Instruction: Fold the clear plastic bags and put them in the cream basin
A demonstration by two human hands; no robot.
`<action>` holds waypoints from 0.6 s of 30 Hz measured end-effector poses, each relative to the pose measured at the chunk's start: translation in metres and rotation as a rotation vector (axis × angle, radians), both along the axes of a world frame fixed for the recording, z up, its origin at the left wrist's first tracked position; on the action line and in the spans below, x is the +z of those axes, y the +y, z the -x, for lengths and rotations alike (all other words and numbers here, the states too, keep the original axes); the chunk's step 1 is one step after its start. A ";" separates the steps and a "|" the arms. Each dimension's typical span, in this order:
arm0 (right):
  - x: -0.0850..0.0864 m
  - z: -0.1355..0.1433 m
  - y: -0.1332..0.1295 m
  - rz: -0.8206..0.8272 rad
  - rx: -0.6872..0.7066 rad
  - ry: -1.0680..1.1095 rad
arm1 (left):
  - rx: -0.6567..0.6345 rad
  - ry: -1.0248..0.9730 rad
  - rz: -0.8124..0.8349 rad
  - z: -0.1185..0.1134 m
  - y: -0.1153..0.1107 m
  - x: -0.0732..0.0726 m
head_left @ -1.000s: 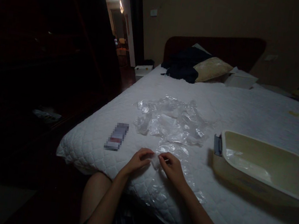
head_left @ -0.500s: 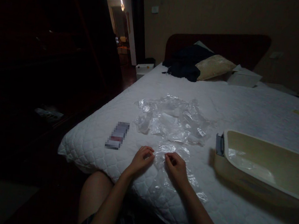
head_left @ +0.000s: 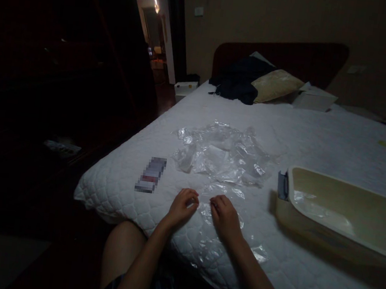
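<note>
A clear plastic bag (head_left: 213, 248) lies on the white quilted bed near its front edge. My left hand (head_left: 185, 204) pinches at the bag's left edge, thumb and forefinger curled together. My right hand (head_left: 224, 214) is a short way to the right, its fingertips pinched on the same clear plastic. The film between the fingertips is thin and hard to make out. Just beyond my hands, a spread of crumpled clear plastic bags (head_left: 221, 155) covers the middle of the bed.
On the right stands a cream plastic bin (head_left: 329, 234) with a grey latch and clear plastic inside. A blurred flat object (head_left: 151, 175) lies on the left. Dark cloth (head_left: 237, 82), a beige pillow (head_left: 277, 86) and a white box (head_left: 314, 101) are by the headboard.
My right hand has moved slightly left, closer to my left hand, and turned a little. The plastic beneath it has shifted. My left hand has hardly moved.
</note>
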State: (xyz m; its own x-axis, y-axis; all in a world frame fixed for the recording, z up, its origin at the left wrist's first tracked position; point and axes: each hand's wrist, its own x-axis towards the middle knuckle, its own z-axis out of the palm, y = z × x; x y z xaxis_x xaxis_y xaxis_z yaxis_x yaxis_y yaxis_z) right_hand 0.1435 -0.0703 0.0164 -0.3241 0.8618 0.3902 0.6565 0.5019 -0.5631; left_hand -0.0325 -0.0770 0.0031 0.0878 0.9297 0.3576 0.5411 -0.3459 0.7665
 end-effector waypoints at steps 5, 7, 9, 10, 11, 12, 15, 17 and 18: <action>0.006 0.002 0.000 -0.053 -0.022 -0.287 | -0.024 0.050 -0.019 0.001 0.000 0.001; 0.008 0.002 -0.001 -0.059 -0.030 -0.336 | -0.027 0.075 -0.022 0.000 -0.001 0.001; 0.009 0.002 -0.001 -0.064 -0.026 -0.374 | -0.022 0.090 -0.031 0.000 -0.001 0.001; 0.010 0.002 0.000 -0.065 -0.026 -0.393 | -0.018 0.091 -0.035 -0.001 -0.001 0.001; 0.011 0.001 0.000 -0.064 -0.027 -0.410 | -0.015 0.088 -0.039 -0.001 -0.002 0.001; 0.012 0.001 0.000 -0.062 -0.029 -0.423 | -0.015 0.085 -0.041 -0.001 -0.002 0.001; 0.015 0.000 0.000 -0.044 -0.037 -0.436 | -0.016 0.088 -0.037 -0.001 -0.002 0.000; 0.016 -0.001 0.000 -0.034 -0.046 -0.416 | -0.013 0.096 -0.038 -0.001 -0.002 0.000; 0.016 -0.002 0.000 -0.028 -0.053 -0.393 | -0.008 0.097 -0.039 -0.001 -0.002 0.000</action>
State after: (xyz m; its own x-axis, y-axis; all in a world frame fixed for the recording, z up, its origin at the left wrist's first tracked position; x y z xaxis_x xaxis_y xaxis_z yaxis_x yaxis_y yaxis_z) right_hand 0.1450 -0.0705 0.0327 -0.4091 0.8721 0.2685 0.8447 0.4732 -0.2500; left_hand -0.0314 -0.0785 0.0034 0.1306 0.9144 0.3832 0.6091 -0.3790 0.6967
